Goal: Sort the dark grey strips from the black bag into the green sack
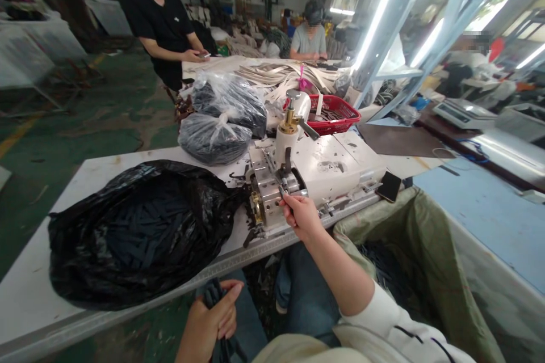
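Left hand (210, 323) curled round dark strips (215, 300) hanging down; right hand (300, 216) pinching metal knob (293, 193) of machine (327, 167)

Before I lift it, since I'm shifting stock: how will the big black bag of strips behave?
Probably floppy: the thin bag slumps over the strips inside, so it may sag. Likely light for its bulk, since the bunch in the left hand looks thin and bendy. It could tear.
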A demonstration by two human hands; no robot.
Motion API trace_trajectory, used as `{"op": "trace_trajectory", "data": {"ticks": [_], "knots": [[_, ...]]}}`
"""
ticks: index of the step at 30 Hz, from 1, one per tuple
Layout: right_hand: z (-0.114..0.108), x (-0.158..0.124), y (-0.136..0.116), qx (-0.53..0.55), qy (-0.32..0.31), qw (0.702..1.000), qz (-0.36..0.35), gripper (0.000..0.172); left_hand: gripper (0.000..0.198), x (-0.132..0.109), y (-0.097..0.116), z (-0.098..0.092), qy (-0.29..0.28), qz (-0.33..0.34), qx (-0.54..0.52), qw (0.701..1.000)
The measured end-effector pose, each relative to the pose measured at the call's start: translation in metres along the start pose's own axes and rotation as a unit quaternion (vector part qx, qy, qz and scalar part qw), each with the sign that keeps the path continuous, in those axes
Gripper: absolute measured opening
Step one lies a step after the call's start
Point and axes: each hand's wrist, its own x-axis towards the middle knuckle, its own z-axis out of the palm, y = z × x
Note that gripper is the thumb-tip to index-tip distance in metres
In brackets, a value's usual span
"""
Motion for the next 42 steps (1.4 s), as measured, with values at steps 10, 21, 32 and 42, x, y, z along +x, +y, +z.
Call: {"op": "trace_trajectory", "data": {"ticks": [10,21,32,42], "knots": [[0.008,-0.001,0.003,0.05,0.132,0.983,-0.114,0.033,0.04,0.001,0.003,-0.008,-0.005,0.004,-0.006,1.0],[-0.229,-0.125,-0.011,-0.572,0.504,0.623,-0.176,0.067,0.033,0.014,0.019,0.025,-0.164,-0.035,-0.097,0.981],[-0.045,-0.159,0.062,-0.225,-0.262,0.929,0.136,0.042,0.029,-0.005,0.02,0.059,-0.157,-0.051,-0.232,0.959],[-0.033,-0.166,0.058,-0.319,-0.351,0.871,0.123,0.033,0.016,-0.016,0.006,0.021,-0.062,-0.075,-0.426,0.899]]}}
